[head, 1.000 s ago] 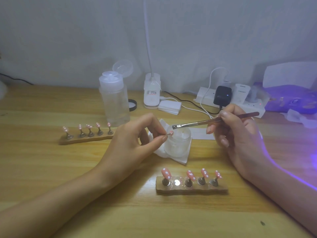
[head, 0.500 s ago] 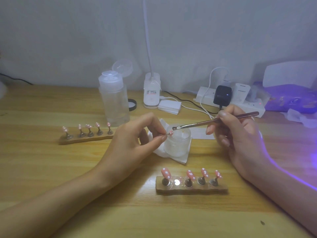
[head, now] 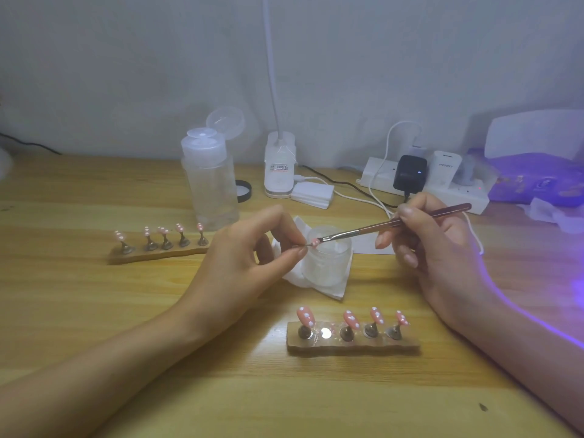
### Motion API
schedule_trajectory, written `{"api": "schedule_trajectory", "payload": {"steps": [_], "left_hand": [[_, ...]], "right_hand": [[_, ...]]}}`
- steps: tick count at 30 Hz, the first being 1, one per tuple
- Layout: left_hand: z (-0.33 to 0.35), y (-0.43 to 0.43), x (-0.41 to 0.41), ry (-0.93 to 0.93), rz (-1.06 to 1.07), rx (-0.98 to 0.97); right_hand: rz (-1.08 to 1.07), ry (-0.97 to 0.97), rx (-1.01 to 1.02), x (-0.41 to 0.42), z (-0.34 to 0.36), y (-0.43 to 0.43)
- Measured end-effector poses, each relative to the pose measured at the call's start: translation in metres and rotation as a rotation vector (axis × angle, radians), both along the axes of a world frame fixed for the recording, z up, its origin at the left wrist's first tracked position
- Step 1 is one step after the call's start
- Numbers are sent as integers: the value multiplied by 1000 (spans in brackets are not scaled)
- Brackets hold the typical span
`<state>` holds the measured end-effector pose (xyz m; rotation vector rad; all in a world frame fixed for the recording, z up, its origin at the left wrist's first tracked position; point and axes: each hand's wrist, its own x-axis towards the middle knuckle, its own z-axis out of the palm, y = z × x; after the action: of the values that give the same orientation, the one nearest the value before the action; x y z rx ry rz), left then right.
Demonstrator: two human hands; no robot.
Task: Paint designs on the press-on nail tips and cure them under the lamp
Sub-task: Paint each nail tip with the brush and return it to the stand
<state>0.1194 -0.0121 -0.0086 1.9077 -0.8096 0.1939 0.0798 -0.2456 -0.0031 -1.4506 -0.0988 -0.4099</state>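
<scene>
Wood desk (head: 94,311): a pale, grained plank top is seen under everything; a small dark speck is noted on it, towards the viewer and right of the grip.
Room: a plain grey-white wall (head: 126,74) is seen behind the desk; violet light is cast over the surface well right of the grip.
Left hand (head: 240,263): the thin stem of a pink nail tip (head: 315,242) is pinched between thumb and forefinger.
Right hand (head: 433,248): a slim brush (head: 395,223) is gripped pen-fashion just right of the pinch, fingers curled round its handle; the bristle end is laid against the held tip.
Frosted jar (head: 328,263): set directly beneath the grip, lid off, on a crumpled white tissue (head: 331,287); its contents cannot be made out.
Near holder (head: 354,346): a wooden strip on the viewer's side of the grip; four pink tips with white dots are stood on it, and a shiny bare disc is seen second from the left.
Far holder (head: 158,252): left of the grip, five dotted tips carried on stems.
Pump bottle (head: 210,184): behind and left of the grip, clear plastic, flip cap open.
Desk lamp base (head: 279,165): behind the grip; a printed label is borne, too small to be read.
Power strip (head: 442,192): behind and right of the grip; a black adapter (head: 409,173) and a white adapter (head: 445,167) are plugged in, the grey lettering on the latter unreadable.
Curing lamp (head: 537,134): far right of the grip, white hood, violet glow beneath.
</scene>
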Motion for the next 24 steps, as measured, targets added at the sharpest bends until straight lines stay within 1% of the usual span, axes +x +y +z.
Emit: {"api": "schedule_trajectory", "payload": {"steps": [3, 5, 7, 10, 12, 14, 16, 19, 21, 24], "left_hand": [[0, 0, 0, 2, 2, 1], [0, 0, 0, -3, 5, 1], [0, 0, 0, -3, 5, -3], [0, 0, -1, 1, 4, -6], [0, 0, -1, 3, -2, -10], [0, 0, 0, 4, -6, -13], [0, 0, 0, 0, -5, -8], [-1, 0, 1, 2, -4, -11], [-1, 0, 0, 12, -6, -19], [0, 0, 0, 21, -4, -22]], "right_hand": [[25, -16, 37, -1, 2, 0], [61, -30, 7, -2, 2, 1], [48, -18, -32, -2, 2, 2], [9, 0, -6, -1, 1, 0], [46, -23, 15, -1, 2, 0], [83, -50, -21, -2, 2, 1], [58, -33, -42, -2, 1, 2], [12, -2, 0, -1, 0, 0], [42, -18, 15, -1, 1, 0], [68, -32, -28, -1, 1, 2]]}}
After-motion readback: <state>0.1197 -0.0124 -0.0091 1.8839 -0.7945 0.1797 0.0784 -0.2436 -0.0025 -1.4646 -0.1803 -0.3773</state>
